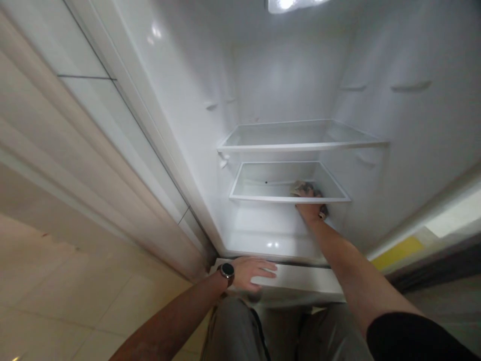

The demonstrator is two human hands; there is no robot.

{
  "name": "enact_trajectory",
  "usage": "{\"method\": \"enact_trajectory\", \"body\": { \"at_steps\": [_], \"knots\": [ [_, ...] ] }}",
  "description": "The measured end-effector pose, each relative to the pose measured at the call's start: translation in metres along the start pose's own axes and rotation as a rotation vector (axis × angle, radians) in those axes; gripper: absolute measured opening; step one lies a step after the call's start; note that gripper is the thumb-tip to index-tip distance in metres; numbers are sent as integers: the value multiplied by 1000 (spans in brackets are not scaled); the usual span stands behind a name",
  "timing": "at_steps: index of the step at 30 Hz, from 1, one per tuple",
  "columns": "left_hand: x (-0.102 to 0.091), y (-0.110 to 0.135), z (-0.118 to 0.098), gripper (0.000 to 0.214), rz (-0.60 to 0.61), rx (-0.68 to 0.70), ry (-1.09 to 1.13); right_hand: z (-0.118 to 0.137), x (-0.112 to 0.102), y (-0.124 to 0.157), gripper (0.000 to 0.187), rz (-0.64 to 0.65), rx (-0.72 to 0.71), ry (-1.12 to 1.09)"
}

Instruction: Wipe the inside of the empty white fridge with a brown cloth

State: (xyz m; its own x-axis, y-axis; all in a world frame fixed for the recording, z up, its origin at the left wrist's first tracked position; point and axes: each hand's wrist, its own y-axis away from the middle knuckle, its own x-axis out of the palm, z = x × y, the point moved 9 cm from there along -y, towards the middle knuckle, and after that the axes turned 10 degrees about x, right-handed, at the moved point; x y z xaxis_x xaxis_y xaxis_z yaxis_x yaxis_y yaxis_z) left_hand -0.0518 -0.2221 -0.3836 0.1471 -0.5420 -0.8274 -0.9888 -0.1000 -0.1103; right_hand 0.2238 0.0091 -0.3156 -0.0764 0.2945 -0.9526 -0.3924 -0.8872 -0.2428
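Note:
I look into an open white fridge. My right hand (310,208) reaches in beneath the lower glass shelf (263,197), fingers closed on a crumpled cloth (302,188) that shows through the glass. My left hand (252,272), a dark watch on its wrist, lies flat with fingers stretched on the white front ledge (300,282) at the fridge's bottom. It holds nothing.
An upper glass shelf (300,146) spans the fridge above. A lamp (289,4) glows in the ceiling of the compartment. Pale cabinet panels (93,130) stand to the left, beige floor tiles (56,281) below. My knees in grey trousers (240,331) are at the bottom.

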Motion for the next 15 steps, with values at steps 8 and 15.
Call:
{"method": "enact_trajectory", "body": {
  "at_steps": [8,15],
  "knots": [
    [6,4,9,66,-27,12,-119,-9,-9,58,43,141,4,145],
    [6,8,3,67,-33,9,-239,-4,-36,103,39,177,-234,261]
  ]
}}
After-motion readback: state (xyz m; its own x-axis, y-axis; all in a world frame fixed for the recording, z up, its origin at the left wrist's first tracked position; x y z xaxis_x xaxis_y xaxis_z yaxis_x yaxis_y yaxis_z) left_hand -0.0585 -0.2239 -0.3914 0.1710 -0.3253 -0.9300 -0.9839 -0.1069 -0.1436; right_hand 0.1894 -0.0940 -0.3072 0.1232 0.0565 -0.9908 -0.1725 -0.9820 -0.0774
